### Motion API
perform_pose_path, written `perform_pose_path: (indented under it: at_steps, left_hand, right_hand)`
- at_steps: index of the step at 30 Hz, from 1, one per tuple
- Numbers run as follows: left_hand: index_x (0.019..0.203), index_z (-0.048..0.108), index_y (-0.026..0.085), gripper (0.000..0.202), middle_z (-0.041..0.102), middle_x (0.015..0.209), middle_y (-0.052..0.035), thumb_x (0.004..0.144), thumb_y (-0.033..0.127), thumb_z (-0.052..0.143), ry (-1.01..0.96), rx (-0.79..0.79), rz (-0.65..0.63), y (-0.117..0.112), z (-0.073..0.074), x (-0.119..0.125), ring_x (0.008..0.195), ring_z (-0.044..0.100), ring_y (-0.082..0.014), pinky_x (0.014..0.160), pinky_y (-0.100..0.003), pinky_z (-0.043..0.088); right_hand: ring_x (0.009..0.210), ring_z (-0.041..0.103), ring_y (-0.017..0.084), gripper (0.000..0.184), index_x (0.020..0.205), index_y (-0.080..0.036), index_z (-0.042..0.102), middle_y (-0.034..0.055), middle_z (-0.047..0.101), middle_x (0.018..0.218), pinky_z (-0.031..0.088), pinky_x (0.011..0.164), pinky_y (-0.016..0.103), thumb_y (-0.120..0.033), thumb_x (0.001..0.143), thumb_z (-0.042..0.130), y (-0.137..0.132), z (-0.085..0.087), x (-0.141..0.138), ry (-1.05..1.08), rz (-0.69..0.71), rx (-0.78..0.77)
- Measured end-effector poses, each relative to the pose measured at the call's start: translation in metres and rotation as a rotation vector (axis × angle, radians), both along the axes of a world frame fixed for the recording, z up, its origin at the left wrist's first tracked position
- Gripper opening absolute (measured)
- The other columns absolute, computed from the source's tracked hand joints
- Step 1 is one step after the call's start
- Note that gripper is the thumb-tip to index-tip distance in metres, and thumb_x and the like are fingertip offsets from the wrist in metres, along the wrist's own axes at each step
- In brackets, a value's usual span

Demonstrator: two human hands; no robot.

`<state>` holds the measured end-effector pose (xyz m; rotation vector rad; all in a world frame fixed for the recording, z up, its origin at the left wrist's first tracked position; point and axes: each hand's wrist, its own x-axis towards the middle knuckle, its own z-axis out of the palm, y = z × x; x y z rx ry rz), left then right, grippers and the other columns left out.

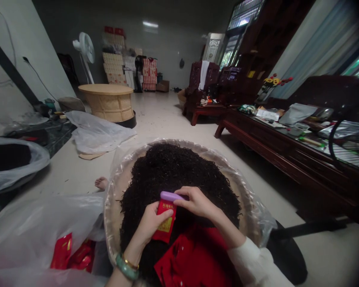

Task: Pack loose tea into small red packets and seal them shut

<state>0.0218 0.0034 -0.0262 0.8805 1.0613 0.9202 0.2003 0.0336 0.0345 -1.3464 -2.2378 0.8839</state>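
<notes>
My left hand (154, 221) grips a small red packet (164, 224) with gold print and a yellow panel, thumb across its front. In my right hand (197, 201) is a smooth, long purple tool (169, 195) that looks like a hand-held bag sealer. It lies across the packet's top edge; whether it clamps the packet, I cannot tell. Both hands are above a wide round basket (110, 223) lined with clear plastic. Dark dried leaves, resembling tea (179, 167), are heaped inside. Below my hands, a red sheet or bag (197, 259) with several red pieces lies over the leaves.
At lower left, a clear plastic bag (24, 231) holds several red packets (62, 251). Another plastic-lined container (38, 159) of dark leaves stands at left. A bare foot (101, 183) shows beside the basket. A long wooden table (266, 143) stands right; a round woven stand (107, 103) is farther back.
</notes>
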Motion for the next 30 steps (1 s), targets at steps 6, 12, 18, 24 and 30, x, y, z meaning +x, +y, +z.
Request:
perform_pose_path:
  at_steps: [6, 12, 18, 24, 30]
  left_hand:
    - [0.084, 0.067, 0.011, 0.041, 0.073, 0.071, -0.0067, 0.056, 0.037, 0.083, -0.002, 0.003, 0.004, -0.001, 0.001, -0.001, 0.062, 0.067, -0.0198, 0.061, -0.028, 0.05]
    - [0.087, 0.067, 0.011, 0.045, 0.074, 0.075, -0.007, 0.055, 0.038, 0.083, -0.028, 0.01, 0.005, -0.001, 0.006, 0.0, 0.064, 0.067, -0.0195, 0.064, -0.029, 0.051]
    - [0.098, 0.066, 0.014, 0.053, 0.073, 0.101, -0.0112, 0.058, 0.046, 0.08, -0.132, 0.067, 0.136, 0.007, 0.017, 0.001, 0.081, 0.069, -0.0215, 0.071, -0.028, 0.052]
    - [0.089, 0.068, 0.014, 0.05, 0.075, 0.084, -0.0071, 0.055, 0.048, 0.08, -0.1, 0.063, 0.175, 0.01, 0.019, 0.002, 0.065, 0.067, -0.0183, 0.06, -0.025, 0.05]
    - [0.089, 0.068, 0.014, 0.05, 0.074, 0.079, -0.005, 0.056, 0.049, 0.079, -0.082, 0.074, 0.193, 0.009, 0.018, 0.001, 0.061, 0.065, -0.0165, 0.056, -0.024, 0.048]
  right_hand:
    - [0.076, 0.061, 0.017, 0.021, 0.099, -0.018, 0.072, 0.0046, 0.069, 0.087, 0.041, 0.068, 0.025, -0.031, 0.085, 0.061, -0.002, -0.001, -0.002, -0.009, -0.006, 0.015]
    - [0.075, 0.059, 0.016, 0.02, 0.096, -0.018, 0.072, 0.0033, 0.068, 0.085, 0.04, 0.068, 0.023, -0.031, 0.086, 0.06, -0.002, -0.002, -0.002, -0.002, 0.009, 0.028]
    - [0.074, 0.059, 0.015, 0.016, 0.092, -0.018, 0.073, 0.0025, 0.066, 0.08, 0.038, 0.067, 0.022, -0.028, 0.085, 0.062, -0.002, -0.007, -0.003, -0.043, 0.026, 0.032]
    - [0.075, 0.059, 0.016, 0.016, 0.093, -0.019, 0.073, 0.0028, 0.067, 0.081, 0.039, 0.067, 0.022, -0.027, 0.085, 0.062, -0.001, -0.008, -0.006, -0.049, 0.023, 0.021]
    - [0.076, 0.06, 0.016, 0.017, 0.095, -0.019, 0.072, 0.0032, 0.068, 0.084, 0.039, 0.068, 0.023, -0.028, 0.086, 0.061, 0.001, -0.01, -0.006, -0.05, 0.033, 0.03]
